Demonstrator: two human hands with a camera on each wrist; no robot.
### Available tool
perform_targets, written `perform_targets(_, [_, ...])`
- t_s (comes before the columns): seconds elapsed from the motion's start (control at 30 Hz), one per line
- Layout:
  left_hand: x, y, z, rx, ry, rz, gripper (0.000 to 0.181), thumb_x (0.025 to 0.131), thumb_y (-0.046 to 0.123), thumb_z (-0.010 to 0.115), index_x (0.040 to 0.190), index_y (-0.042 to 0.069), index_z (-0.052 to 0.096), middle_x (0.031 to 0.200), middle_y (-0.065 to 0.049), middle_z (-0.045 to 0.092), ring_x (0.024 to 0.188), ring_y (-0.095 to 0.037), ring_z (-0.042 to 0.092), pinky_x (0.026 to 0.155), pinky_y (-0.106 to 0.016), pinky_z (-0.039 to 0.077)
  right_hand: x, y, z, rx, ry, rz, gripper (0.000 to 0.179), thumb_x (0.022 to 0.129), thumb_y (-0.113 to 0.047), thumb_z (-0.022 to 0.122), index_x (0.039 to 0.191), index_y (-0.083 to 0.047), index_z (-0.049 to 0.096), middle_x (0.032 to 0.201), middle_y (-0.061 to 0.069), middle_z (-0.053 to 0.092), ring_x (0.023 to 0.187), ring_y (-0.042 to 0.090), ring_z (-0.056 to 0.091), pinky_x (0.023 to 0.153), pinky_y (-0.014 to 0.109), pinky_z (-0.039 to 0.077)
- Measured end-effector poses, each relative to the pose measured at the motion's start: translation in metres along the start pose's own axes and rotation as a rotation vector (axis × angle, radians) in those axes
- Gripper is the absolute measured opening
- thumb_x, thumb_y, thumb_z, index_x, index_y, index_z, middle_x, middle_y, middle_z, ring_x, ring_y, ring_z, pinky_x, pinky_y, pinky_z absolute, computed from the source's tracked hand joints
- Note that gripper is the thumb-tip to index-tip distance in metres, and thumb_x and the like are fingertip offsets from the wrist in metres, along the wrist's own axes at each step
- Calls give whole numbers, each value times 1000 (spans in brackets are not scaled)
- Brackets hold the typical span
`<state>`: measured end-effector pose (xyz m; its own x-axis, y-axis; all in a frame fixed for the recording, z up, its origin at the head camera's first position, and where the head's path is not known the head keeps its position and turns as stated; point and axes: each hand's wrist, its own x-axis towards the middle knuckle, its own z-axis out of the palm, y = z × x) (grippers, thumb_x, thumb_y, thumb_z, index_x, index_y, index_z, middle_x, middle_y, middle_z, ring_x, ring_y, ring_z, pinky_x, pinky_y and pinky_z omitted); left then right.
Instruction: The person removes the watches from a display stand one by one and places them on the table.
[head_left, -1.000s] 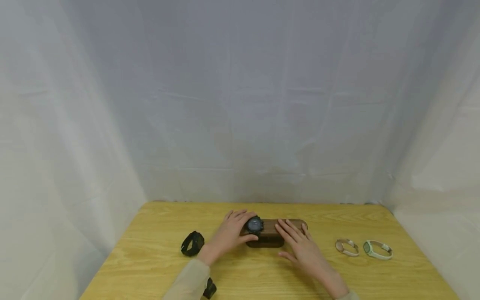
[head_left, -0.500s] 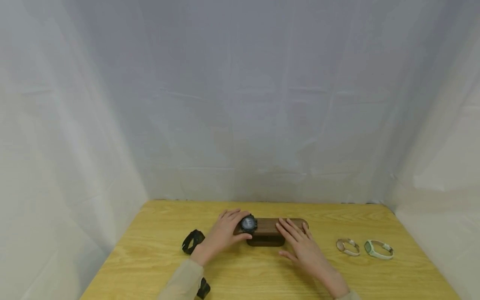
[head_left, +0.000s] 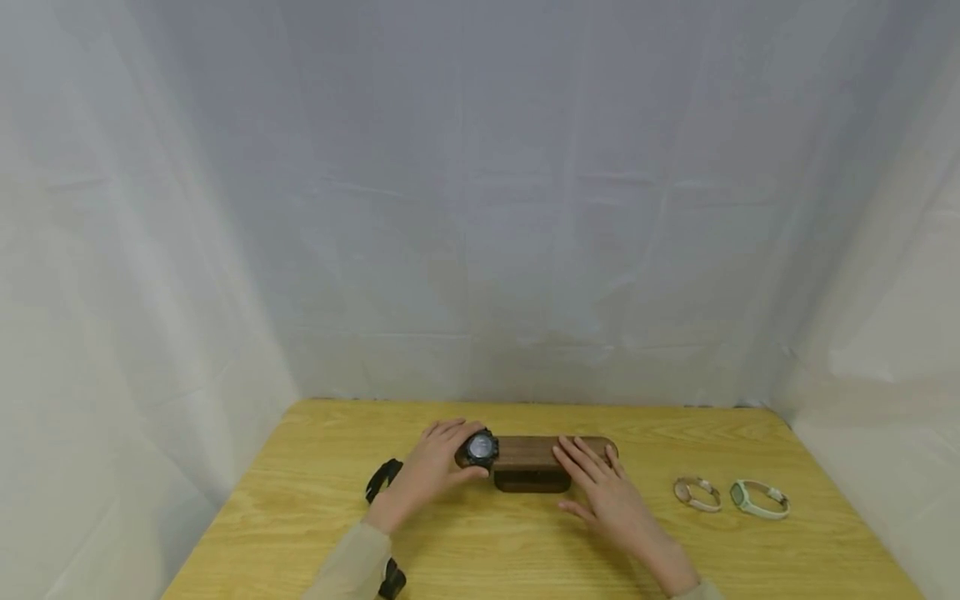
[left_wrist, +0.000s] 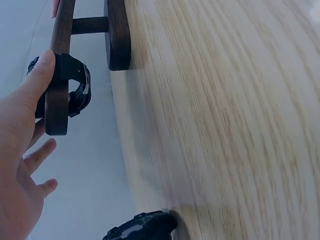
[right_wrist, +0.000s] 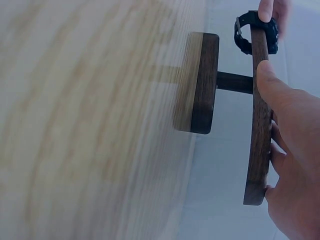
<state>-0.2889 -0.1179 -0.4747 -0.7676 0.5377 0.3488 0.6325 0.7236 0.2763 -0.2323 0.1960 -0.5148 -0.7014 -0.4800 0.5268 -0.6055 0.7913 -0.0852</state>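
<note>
A dark wooden watch stand (head_left: pixel 527 451) has a long top bar on a short post over a wide base (right_wrist: pixel 205 82). A black watch (head_left: pixel 481 448) sits around the bar's left end, its buckled strap looping underneath. My left hand (head_left: pixel 426 468) pinches this watch, with the thumb (left_wrist: pixel 44 67) on its near side and fingers on the far side. On the right half of the bar rests my right hand (head_left: pixel 609 502), its fingers straight across the top. The right thumb (right_wrist: pixel 270 80) lies by the bar's front edge in the right wrist view.
Beside my left wrist lies a black watch (head_left: pixel 384 477), partly hidden by the arm. Another black strap-like item (head_left: pixel 392 579) is near the left sleeve. A pink watch (head_left: pixel 696 493) and a pale green watch (head_left: pixel 760 499) lie at the right. White curtains (head_left: pixel 480 250) enclose the wooden table (head_left: pixel 487 558).
My left hand has slid the black watch leftward along the bar to its left end. The right hand has stayed in place on the stand.
</note>
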Motion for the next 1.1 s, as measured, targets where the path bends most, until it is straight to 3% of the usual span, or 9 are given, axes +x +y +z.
perform_targets(0.53, [-11,-16,-5,21,31,-21,73,84,44,79,144,11,55,144,-11,59,138,-34,48,120,-59,28,0,0,2,-7,11,8,83,83,-36,82,153,-10,45,160,9,40,145,32,38,113,69,32])
perform_targets(0.83, [-21,-26,-16,28,138,9,73,78,36,86,141,12,58,141,-14,61,133,-37,53,118,-64,30,-1,1,4,-14,23,5,84,82,-35,84,153,-10,46,161,7,39,146,30,37,112,69,33])
perform_targets(1.1, [-29,-42,-29,134,219,50,73,76,40,88,138,11,61,136,-14,64,126,-36,58,110,-65,39,-1,1,4,-10,21,8,84,82,-34,83,153,-10,45,161,7,39,146,31,37,112,69,32])
